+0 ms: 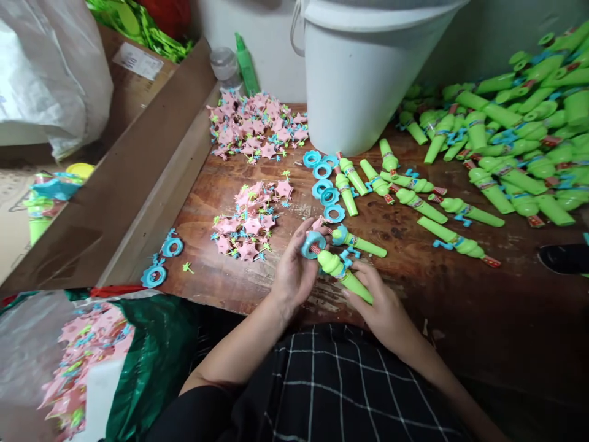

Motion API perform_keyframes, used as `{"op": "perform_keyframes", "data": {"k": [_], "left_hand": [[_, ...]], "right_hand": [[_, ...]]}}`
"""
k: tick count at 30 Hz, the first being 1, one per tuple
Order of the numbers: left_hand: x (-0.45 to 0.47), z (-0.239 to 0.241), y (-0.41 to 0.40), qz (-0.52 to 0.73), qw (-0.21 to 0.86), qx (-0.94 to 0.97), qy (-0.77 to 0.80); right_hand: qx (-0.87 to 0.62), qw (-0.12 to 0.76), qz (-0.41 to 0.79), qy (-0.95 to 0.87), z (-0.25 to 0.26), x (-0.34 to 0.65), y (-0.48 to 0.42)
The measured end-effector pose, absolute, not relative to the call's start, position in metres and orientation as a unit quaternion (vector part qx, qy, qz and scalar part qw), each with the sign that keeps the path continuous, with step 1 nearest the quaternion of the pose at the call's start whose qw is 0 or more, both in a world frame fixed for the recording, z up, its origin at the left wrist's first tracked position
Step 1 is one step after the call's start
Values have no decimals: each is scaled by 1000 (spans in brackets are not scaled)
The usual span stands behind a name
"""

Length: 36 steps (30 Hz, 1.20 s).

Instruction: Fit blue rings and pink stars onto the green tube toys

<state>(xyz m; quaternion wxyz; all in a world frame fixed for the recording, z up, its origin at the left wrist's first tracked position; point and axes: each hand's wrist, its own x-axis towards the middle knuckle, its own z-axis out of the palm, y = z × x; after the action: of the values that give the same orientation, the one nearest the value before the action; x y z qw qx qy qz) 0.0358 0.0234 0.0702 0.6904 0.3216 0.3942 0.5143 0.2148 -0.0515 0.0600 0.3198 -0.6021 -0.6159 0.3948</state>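
Note:
My left hand (pixel 294 270) is curled around a blue scalloped ring (pixel 313 244), with a bit of a pink star piece (pixel 323 226) showing by the fingertips. In my right hand (pixel 380 301) is a green plastic toy handle (pixel 354 285) with a blue crank, its red striped tip pointing into the ring. Whether the tip is seated in the ring or only meets it I cannot tell. Just beyond lies another green toy handle (pixel 365 242) with a blue ring at its end. More blue rings (pixel 334 213) lie in a column behind my left hand.
Pink star pieces lie in a near pile (pixel 253 224) and a far pile (pixel 257 126). A white bucket (pixel 368 80) stands at the back. Green handles heap up (pixel 515 132) at right. A cardboard wall (pixel 138 159) borders the left; a green bag (pixel 147 350) holds more star pieces.

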Motion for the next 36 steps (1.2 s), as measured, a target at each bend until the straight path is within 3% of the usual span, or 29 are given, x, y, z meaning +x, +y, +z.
{"op": "perform_keyframes", "data": {"k": [4, 8, 11, 13, 16, 18, 22, 27, 31, 36], "left_hand": [[39, 81, 13, 492, 690, 402, 346], [34, 84, 7, 458, 690, 480, 288], [21, 73, 41, 438, 635, 574, 275], [9, 57, 84, 466, 516, 620, 363], [-10, 28, 157, 432, 249, 651, 572], [-21, 14, 193, 357, 177, 678, 618], [-35, 13, 203, 277, 154, 720, 617], [-33, 41, 122, 360, 109, 754, 538], [-27, 35, 41, 429, 142, 709, 541], [-19, -8, -15, 418, 242, 668, 566]], "right_hand": [[-595, 313, 463, -578, 67, 208, -39], [-461, 297, 740, -389, 71, 208, -36], [-391, 287, 820, -305, 61, 200, -36], [-417, 285, 797, -331, 53, 191, -36], [-478, 258, 729, -416, 41, 179, -33], [-507, 255, 694, -442, 35, 176, -30], [-536, 291, 662, -435, 25, 183, -24], [-560, 326, 629, -429, 20, 205, -19], [-588, 328, 543, -502, 20, 219, -14], [-600, 308, 436, -596, 19, 219, -12]]}}
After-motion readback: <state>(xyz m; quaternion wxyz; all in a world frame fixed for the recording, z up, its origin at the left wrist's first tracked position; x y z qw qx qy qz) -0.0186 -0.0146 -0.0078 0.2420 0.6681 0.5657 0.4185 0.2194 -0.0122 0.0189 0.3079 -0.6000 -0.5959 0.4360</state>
